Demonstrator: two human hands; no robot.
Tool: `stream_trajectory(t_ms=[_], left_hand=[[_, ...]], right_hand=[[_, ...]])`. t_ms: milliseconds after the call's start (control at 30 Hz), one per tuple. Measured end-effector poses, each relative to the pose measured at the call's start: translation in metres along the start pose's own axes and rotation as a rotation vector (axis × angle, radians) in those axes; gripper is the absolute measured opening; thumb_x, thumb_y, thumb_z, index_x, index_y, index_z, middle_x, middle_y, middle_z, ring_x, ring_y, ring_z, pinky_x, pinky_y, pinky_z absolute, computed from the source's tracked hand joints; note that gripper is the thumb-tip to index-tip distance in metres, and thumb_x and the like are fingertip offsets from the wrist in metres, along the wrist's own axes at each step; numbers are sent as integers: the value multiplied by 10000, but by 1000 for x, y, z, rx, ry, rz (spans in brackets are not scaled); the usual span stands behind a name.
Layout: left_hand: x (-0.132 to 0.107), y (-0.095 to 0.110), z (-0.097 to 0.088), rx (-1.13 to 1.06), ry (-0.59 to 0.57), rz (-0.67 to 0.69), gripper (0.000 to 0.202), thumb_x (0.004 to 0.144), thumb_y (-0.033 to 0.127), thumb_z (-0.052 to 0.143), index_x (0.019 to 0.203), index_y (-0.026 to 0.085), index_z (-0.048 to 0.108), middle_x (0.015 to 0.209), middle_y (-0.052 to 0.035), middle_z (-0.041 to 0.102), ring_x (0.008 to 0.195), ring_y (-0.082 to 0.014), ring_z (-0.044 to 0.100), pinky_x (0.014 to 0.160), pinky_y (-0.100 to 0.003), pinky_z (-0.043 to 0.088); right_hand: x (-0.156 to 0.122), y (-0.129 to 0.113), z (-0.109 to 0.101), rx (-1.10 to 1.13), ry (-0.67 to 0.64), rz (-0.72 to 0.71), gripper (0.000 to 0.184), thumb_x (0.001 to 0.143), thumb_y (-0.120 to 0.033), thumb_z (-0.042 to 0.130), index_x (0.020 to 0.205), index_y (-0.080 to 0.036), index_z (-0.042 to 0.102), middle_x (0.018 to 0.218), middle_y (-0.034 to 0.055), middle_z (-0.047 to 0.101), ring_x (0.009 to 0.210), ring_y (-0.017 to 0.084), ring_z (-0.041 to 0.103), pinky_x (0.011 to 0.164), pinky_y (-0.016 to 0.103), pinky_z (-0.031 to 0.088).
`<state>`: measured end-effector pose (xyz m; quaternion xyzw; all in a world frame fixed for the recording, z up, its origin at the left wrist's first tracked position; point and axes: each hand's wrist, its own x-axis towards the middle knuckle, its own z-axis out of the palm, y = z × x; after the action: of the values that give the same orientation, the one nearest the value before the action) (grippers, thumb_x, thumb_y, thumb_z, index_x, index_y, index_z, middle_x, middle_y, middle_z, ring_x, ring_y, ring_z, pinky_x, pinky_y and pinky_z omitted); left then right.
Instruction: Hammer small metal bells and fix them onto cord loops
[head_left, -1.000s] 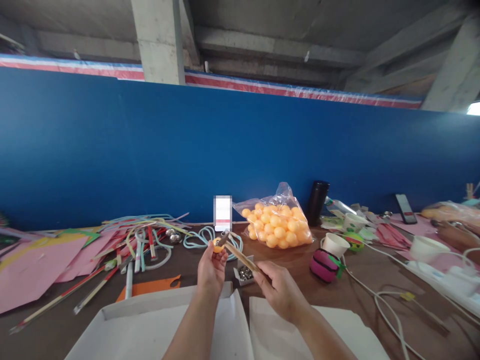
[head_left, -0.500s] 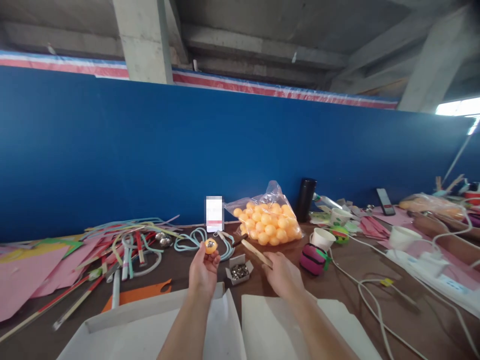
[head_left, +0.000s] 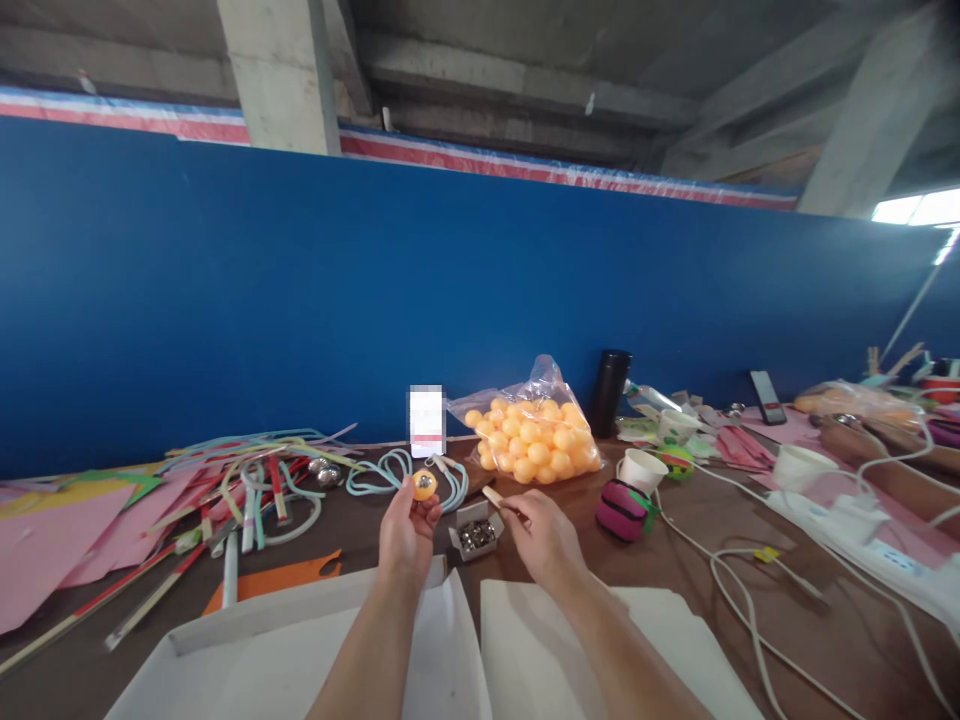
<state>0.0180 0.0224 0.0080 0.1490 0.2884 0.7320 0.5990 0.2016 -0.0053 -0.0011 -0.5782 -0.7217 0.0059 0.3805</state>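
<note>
My left hand is raised over the table and pinches a small orange ball between its fingertips. My right hand is closed on a thin wooden stick whose tip points toward the ball. Between the two hands, on the table, lies a small open box of metal beads. A clear bag full of orange balls stands just behind.
Open white boxes lie at the near edge. Coloured paper strips and straws cover the left, a light blue cord the middle. Right: a pink pouch, paper cups, a black bottle, white cables.
The stick's tip was at the ball a second ago; my right hand has drawn it back and lowered it. The ball stays pinched in my left hand. The view shifted slightly right.
</note>
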Motion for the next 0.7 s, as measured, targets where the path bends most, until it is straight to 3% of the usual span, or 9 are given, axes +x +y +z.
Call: stream_trajectory(t_ms=[400,700], left_hand=[[0,-2,0,28,-46,21,153,797,241,588,843,95,594,747,-79,627,529,-88,552,467,-194,489],[-1,-2,1,36,-60,19,171,801,244,586,880,93,605,743,-79,633,529,-87,553,473,-194,494]], right_hand=[[5,-38,17,-67,-183,-87,155,829,-283,532,914,-232,652,920,48,603,887,202,533,772,276,368],[4,-41,20,-139,-222,-54,130,814,-277,531,846,-237,650,876,35,620,866,197,544,717,270,341]])
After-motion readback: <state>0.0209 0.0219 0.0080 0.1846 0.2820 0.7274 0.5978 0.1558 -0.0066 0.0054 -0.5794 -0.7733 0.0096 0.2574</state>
